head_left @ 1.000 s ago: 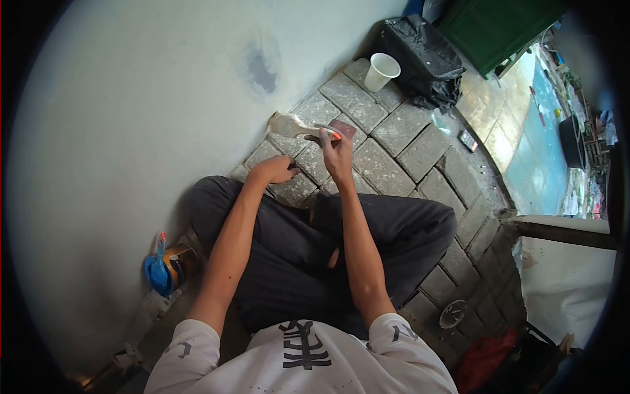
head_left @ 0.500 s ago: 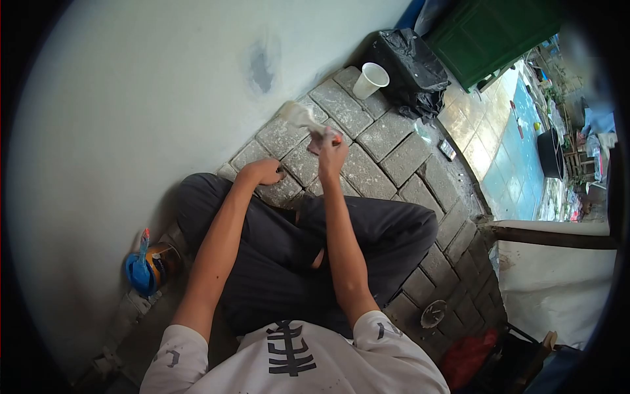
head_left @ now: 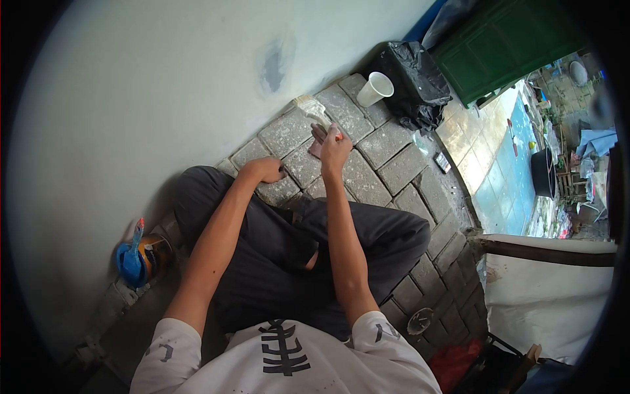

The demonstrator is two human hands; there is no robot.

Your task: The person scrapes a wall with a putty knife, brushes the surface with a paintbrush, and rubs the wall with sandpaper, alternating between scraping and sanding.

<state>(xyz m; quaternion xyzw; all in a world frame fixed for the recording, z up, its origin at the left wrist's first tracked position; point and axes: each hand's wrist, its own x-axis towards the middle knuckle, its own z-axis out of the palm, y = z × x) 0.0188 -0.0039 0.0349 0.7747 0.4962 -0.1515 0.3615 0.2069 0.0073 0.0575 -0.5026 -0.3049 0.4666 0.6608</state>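
My right hand (head_left: 335, 150) is closed around a paintbrush (head_left: 311, 108) with pale bristles and an orange handle end. The bristles point up and left, close to the foot of the wall over the paving. A brownish-pink flat piece (head_left: 315, 149) shows beside the fingers of this hand. My left hand (head_left: 267, 170) is near my left knee, low over the paving blocks, its fingers curled inward. What those fingers hold, if anything, is hidden.
The pale wall (head_left: 164, 98) has a grey patch (head_left: 272, 67). A white cup (head_left: 375, 90) stands by a bin with a black bag (head_left: 418, 85). Left of my knee, a can (head_left: 159, 252) stands with a blue brush-like thing (head_left: 133, 259). Grey paving blocks (head_left: 387, 157) cover the floor.
The paintbrush has shifted slightly up toward the wall's foot, and its bristles look less blurred. My left hand stays near my knee. The whole view has turned a little.
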